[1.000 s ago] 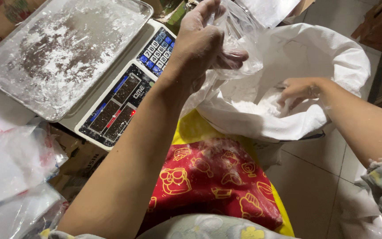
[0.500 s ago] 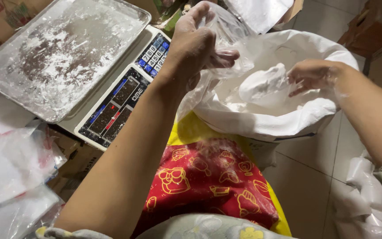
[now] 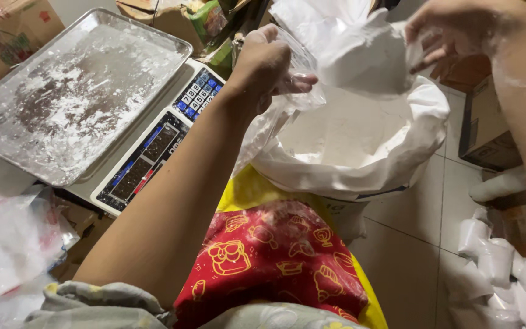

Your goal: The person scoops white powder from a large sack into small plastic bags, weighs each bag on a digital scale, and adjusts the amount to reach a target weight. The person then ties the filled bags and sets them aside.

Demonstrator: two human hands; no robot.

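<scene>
My left hand (image 3: 269, 61) pinches the mouth of a small clear plastic bag (image 3: 302, 91), which hangs over the near-left rim of a large white sack (image 3: 366, 176). White powder (image 3: 342, 131) fills the sack. Raised at the top right, my right hand (image 3: 452, 30) grips a white scoop-like thing (image 3: 360, 58) heaped with powder, above the sack and just right of the clear bag. Powder dusts both hands.
A digital scale (image 3: 153, 146) with a powder-dusted metal tray (image 3: 74, 91) stands to the left. Several small filled bags (image 3: 494, 262) lie on the tiled floor at the right. Cardboard boxes (image 3: 488, 134) stand behind the sack. Loose plastic bags (image 3: 7, 244) pile at the lower left.
My right hand has come up out of the sack with a heap of powder and risen toward the clear bag. My left hand kept the bag held up.
</scene>
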